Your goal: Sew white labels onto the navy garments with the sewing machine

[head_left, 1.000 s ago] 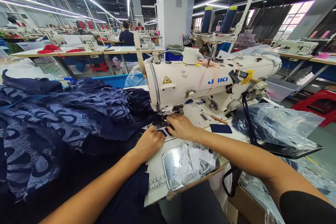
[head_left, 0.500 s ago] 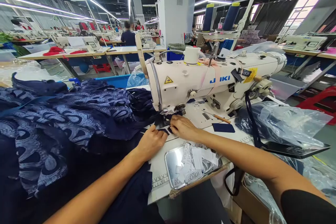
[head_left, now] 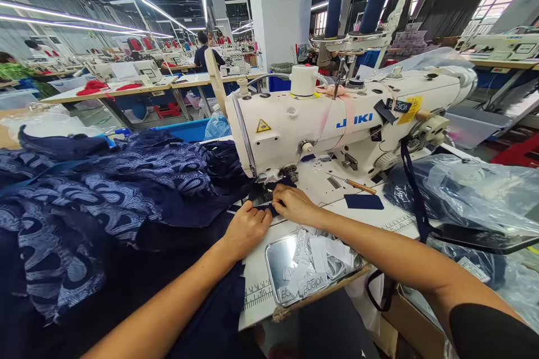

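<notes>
A white sewing machine (head_left: pixel 273 129) stands in front of me, its needle area just beyond my fingers. Dark navy fabric (head_left: pixel 168 247) runs up to the presser foot from the left. My left hand (head_left: pixel 248 227) is closed, its curled fingers pinching the edge of this fabric just in front of the foot. Close to the foot's right side, my right hand (head_left: pixel 292 202) is closed as well, thumb and fingers pressed on the navy fabric. What lies under the fingertips is mostly hidden. Patterned navy lace (head_left: pixel 84 202) is heaped at the left.
A metal tray (head_left: pixel 273 252) of white labels sits at the table's front edge. Right of the foot lie a wooden-handled tool (head_left: pixel 361 186) and a navy fabric piece (head_left: pixel 364 202). Plastic-bagged goods (head_left: pixel 463 190) are at the right. A co-worker (head_left: pixel 206 53) sits farther back.
The view has shifted and tilted slightly. Both hands stay at the presser foot, with the fingers only slightly changed in position. The fabric remains held.
</notes>
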Action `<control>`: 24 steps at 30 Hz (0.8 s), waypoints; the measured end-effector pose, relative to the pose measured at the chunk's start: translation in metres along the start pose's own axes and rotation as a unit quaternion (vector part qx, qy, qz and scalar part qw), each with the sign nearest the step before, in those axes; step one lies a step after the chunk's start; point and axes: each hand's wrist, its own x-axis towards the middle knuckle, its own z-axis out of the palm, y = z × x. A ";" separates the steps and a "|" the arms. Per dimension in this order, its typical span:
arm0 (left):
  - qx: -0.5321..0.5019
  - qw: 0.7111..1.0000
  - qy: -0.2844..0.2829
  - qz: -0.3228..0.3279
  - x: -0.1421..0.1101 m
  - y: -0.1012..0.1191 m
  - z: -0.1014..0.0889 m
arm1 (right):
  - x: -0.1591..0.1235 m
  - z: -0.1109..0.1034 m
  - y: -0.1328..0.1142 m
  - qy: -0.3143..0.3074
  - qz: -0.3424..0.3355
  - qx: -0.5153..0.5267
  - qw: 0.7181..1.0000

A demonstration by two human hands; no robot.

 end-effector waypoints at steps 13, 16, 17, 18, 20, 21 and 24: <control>-0.035 0.999 -0.035 -0.009 0.002 0.001 0.003 | -0.006 -0.009 0.012 -0.042 -0.062 0.154 0.985; -0.033 0.999 -0.032 0.002 0.002 0.001 0.003 | -0.013 -0.011 0.011 -0.060 -0.078 0.107 0.989; -0.031 0.999 -0.030 0.006 0.003 0.000 0.002 | -0.015 -0.012 0.009 -0.061 -0.083 0.084 0.991; -0.029 0.999 -0.028 0.008 0.003 0.000 0.002 | -0.017 -0.012 0.007 -0.061 -0.089 0.061 0.992; -0.024 0.999 -0.023 0.010 0.003 0.000 0.002 | -0.019 -0.012 0.003 -0.062 -0.105 0.018 0.992; -0.024 0.999 -0.021 0.010 0.003 0.000 0.003 | -0.020 -0.011 0.001 -0.062 -0.113 -0.006 0.992; -0.029 0.999 -0.019 0.013 0.004 0.000 0.003 | -0.022 -0.009 -0.004 -0.062 -0.130 -0.080 0.986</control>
